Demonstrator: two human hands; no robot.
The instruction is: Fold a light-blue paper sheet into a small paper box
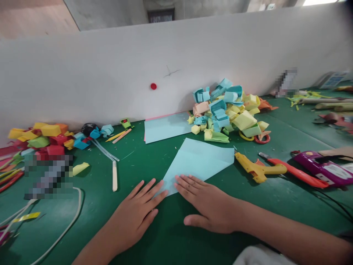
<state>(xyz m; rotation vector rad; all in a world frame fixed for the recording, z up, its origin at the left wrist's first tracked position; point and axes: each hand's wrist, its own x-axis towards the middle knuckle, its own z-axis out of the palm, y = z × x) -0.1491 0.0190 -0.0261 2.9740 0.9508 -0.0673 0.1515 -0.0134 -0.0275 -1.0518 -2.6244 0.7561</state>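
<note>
On the green table (pixel 146 163), right in front of the person, there's a light blue paper sheet (pixel 198 160) lying flat, kinda kite-shaped with a faint crease toward its right end, so I'll use that as the landmark. Left hand (pixel 135 213) is palm down at the sheet's near left edge, fingers spread, fingertips on the paper by the near corner. Right hand (pixel 212 208) has its fingers flat on the near part of the sheet, thumb sticking out off the paper. Neither grip is closed on anything, both are open and just resting there. Just right of the sheet is a yellow glue gun (pixel 259 169), nozzle pointing at its right corner (can't tell if they touch), then an orange-red cutter (pixel 300 173) and some purple gadget (pixel 320 167) farther right. Behind the sheet there's another blue sheet (pixel 168 127) with a bit of pink showing past its edges, and behind it to the right a messy heap of folded paper pieces (pixel 220 114), mostly blue and yellow. Well left of it: a pale wooden stick (pixel 115 180), a yellow pencil (pixel 114 137), a pile of colorful paper blocks (pixel 46 138) and a looping white cable (pixel 78 206).
</note>
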